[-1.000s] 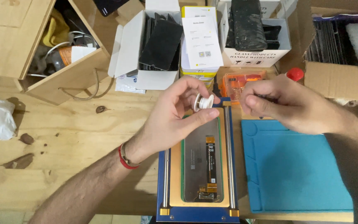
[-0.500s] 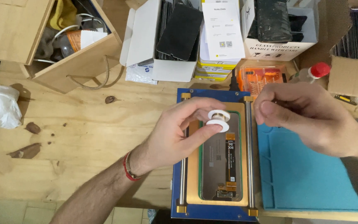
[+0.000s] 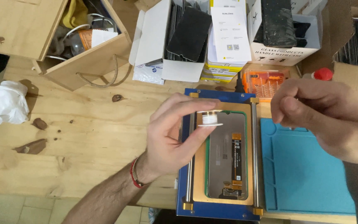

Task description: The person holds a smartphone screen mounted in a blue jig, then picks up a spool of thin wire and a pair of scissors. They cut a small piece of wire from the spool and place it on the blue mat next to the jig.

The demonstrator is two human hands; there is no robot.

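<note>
A pale wooden table (image 3: 83, 141) with knots and dark stains carries everything here, crowded along its far edge with open cartons. Near the middle sits a blue framed machine (image 3: 218, 209) with a copper-coloured plate, and a phone screen panel (image 3: 224, 157) lies face down in it, its ribbon connector showing. The left hand (image 3: 175, 132), a red cord bracelet (image 3: 134, 174) at its wrist, hovers over the top of that machine; its fingers (image 3: 191, 108) and thumb pinch a small white spool (image 3: 210, 119), held just above the upper end of the panel. The right hand (image 3: 324, 118) hangs to the right at the same height, fingers curled in with the tips closed together, but I cannot tell whether anything sits between them. Below it lies a blue work mat (image 3: 307, 174), just beside the machine. Behind are an orange tool case (image 3: 266, 81), a white box of dark panels (image 3: 170, 41), an open wooden drawer (image 3: 63, 37) of cables, and a crumpled white bag (image 3: 1, 101) at the left edge
</note>
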